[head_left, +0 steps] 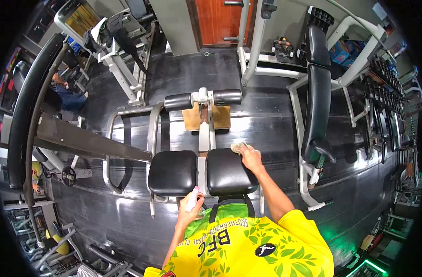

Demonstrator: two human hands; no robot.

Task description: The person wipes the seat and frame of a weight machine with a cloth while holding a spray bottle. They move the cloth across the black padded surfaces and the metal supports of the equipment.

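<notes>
My left hand (190, 213) is closed around a small white bottle with a pink top (192, 199), close to my body at the near edge of the seat pads. With my right hand (251, 159) I press a pale, crumpled cloth (241, 147) against the far right corner of the right black seat pad (230, 174). Beside it lies the left black seat pad (173, 173), which neither hand visibly grips. Beyond both pads are the machine's two black foam rollers (227, 97) on a white post. The bottle's label cannot be read.
A padded bench (317, 106) stands to the right, near a dumbbell rack (381, 101). On the left, a long padded arm (33, 111) and a grey beam (91, 138) reach toward the seats. A seated person (70, 97) is at far left. A wooden door (225, 23) is behind.
</notes>
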